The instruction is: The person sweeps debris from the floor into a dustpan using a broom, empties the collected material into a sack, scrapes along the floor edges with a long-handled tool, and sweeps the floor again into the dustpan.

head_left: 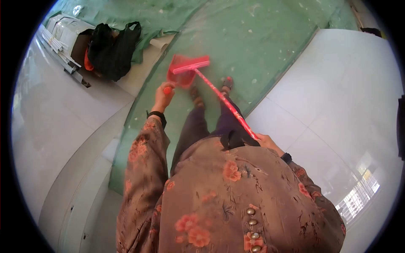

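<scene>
My left hand (162,98) is closed around the upright handle of a red dustpan (184,79), whose end shows as a round orange-red cap. The pan is low, close to my feet. In my right hand (270,144), by my hip, is the end of a broom's patterned red pole. The broom (214,89) slants forward and left from there, its pink, bar-shaped head overlapping the dustpan in view. Whether head and pan touch, I cannot tell. Anything inside the pan is too blurred to make out.
Green sheeting (253,46) with pale specks covers the floor underfoot. A black bag (114,50) lies at the upper left beside a bundle of white strips (54,42). Shiny pale tiles (308,109) spread along the right side. Curved white panels (84,168) stand at lower left.
</scene>
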Motion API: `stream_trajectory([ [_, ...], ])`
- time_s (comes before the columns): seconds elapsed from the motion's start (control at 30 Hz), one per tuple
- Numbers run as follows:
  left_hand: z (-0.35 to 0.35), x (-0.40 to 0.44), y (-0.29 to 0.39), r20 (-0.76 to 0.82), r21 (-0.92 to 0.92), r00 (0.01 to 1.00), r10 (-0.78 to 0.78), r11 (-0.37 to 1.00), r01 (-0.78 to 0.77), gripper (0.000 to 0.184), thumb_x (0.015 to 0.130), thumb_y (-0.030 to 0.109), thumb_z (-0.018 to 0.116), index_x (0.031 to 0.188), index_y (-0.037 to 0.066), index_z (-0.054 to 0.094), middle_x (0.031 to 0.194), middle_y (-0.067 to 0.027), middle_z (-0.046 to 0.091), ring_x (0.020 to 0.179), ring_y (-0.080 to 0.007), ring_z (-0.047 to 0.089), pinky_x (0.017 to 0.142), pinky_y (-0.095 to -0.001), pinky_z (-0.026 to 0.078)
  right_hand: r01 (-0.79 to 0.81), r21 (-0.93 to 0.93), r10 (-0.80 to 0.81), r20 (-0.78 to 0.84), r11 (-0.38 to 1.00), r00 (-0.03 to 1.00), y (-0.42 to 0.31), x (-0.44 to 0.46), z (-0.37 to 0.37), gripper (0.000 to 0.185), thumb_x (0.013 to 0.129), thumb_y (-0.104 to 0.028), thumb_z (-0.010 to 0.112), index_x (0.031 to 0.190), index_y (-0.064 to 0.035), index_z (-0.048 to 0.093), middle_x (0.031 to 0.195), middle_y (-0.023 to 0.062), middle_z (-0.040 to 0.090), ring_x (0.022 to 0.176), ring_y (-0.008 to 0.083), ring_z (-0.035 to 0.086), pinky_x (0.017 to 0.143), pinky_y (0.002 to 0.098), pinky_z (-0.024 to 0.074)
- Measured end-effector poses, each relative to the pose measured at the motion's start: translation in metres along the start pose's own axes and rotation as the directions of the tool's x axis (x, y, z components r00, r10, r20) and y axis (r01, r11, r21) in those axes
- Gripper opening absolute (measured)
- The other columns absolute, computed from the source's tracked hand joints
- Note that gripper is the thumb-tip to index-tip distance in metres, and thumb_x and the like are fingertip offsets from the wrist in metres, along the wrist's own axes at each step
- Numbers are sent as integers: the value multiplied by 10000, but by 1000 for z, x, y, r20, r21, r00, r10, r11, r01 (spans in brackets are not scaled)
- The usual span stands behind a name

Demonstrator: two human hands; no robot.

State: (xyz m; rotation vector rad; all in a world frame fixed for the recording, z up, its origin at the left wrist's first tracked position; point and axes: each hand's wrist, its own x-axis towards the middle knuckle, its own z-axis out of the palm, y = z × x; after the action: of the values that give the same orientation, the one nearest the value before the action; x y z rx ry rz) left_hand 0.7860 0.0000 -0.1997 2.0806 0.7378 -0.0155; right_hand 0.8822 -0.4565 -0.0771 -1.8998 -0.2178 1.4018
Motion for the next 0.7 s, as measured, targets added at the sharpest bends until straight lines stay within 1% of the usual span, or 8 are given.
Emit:
stream_trajectory([
  [0.17,-25,-22,-21,1,36,1000,13,999,-13,119,681,56,572,787,90,613,848,-112,598,805,-303,589,722,-341,466,-355,21,356,-41,935,934,-95,-10,-8,256,878,-218,474,1063,-60,554,591,23,479,436,86,432,410,254,391],
  [0.3,-35,-43,-41,-18,10,999,39,999,-38,125,681,54,571,789,98,616,850,-110,600,801,-304,588,723,-340,466,-344,-3,340,-130,939,931,-108,38,-3,212,878,-222,452,997,-61,522,555,19,446,365,97,417,314,279,348],
  [0.4,-34,-54,-50,8,101,1000,-5,995,4,138,683,45,567,804,92,614,852,-107,605,809,-291,593,726,-332,466,-320,32,321,-149,947,935,-84,69,5,189,881,-224,426,937,-54,490,561,55,479,370,137,448,303,301,351],
  [0.5,-21,-59,-80,-78,11,975,208,978,-207,96,691,69,577,785,71,593,791,-140,592,763,-333,571,669,-390,463,-416,-282,391,-143,865,909,-52,69,26,203,864,-206,428,989,-61,497,646,149,554,477,274,536,394,403,419],
  [0.53,-12,-59,-94,-102,-79,984,145,985,-154,81,692,72,577,772,70,576,769,-139,582,749,-339,563,649,-404,455,-261,-345,221,-150,902,964,-41,52,35,216,859,-219,435,1001,-74,509,687,158,564,596,300,555,534,444,440],
  [0.57,-6,-57,-93,-111,115,990,83,991,-70,90,686,75,580,774,89,592,814,-128,597,795,-329,573,686,-389,464,-16,-500,-48,-115,866,992,6,55,41,203,867,-233,432,953,-91,550,706,154,569,690,302,550,636,422,428],
  [0.63,-8,-61,-77,-69,56,998,15,998,-12,130,675,73,576,784,125,622,882,-103,610,842,-313,585,733,-367,473,-160,-229,169,19,960,985,32,39,48,239,849,-289,510,915,-74,589,699,121,557,659,185,489,641,378,420],
  [0.7,-14,-57,-56,-61,65,997,-48,997,52,146,671,70,575,789,136,631,899,-94,613,856,-305,588,748,-359,475,-27,74,19,110,997,994,27,19,46,313,828,-279,552,1044,-54,573,682,72,525,662,137,457,637,342,423],
])
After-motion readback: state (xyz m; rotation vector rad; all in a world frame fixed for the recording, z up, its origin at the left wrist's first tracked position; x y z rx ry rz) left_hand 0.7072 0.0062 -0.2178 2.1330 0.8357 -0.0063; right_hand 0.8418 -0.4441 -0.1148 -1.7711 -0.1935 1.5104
